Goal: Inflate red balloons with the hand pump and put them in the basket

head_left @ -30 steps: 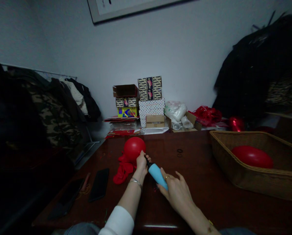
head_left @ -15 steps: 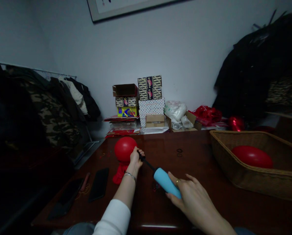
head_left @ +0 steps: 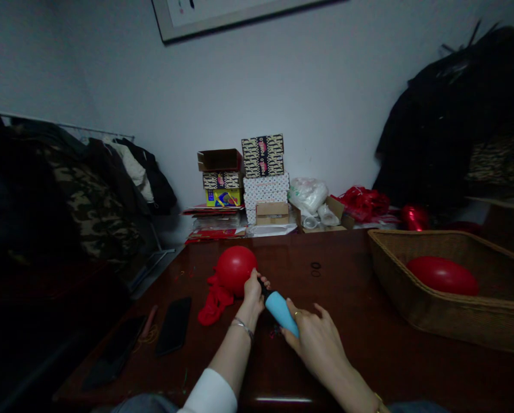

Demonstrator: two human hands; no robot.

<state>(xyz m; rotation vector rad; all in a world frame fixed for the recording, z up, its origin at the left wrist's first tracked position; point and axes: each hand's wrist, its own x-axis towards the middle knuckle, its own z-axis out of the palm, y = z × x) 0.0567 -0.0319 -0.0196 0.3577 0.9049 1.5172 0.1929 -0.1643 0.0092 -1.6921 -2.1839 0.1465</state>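
A round, partly inflated red balloon (head_left: 235, 268) sits at the nozzle end of a light-blue hand pump (head_left: 281, 312). My left hand (head_left: 254, 289) is closed around the pump's black nozzle and the balloon's neck, whose join is hidden by the fingers. Around the pump's blue barrel my right hand (head_left: 315, 335) is closed at the near end, some fingers raised. The barrel is pushed up close to the left hand, with little black shaft showing. Limp red balloons (head_left: 216, 301) lie in a heap just left of the inflated one.
A wicker basket (head_left: 433, 315) with a red balloon (head_left: 442, 275) in it stands at the right. Two dark phone-like slabs, one a black slab (head_left: 174, 325), lie at the left near a pinkish stick (head_left: 149, 321). Black rings (head_left: 316, 265) lie mid-table; stacked boxes (head_left: 263, 189) stand behind.
The pump's barrel has slid toward my left hand, covering the black shaft. My left hand and the balloon have shifted right and slightly nearer; my right hand has moved left.
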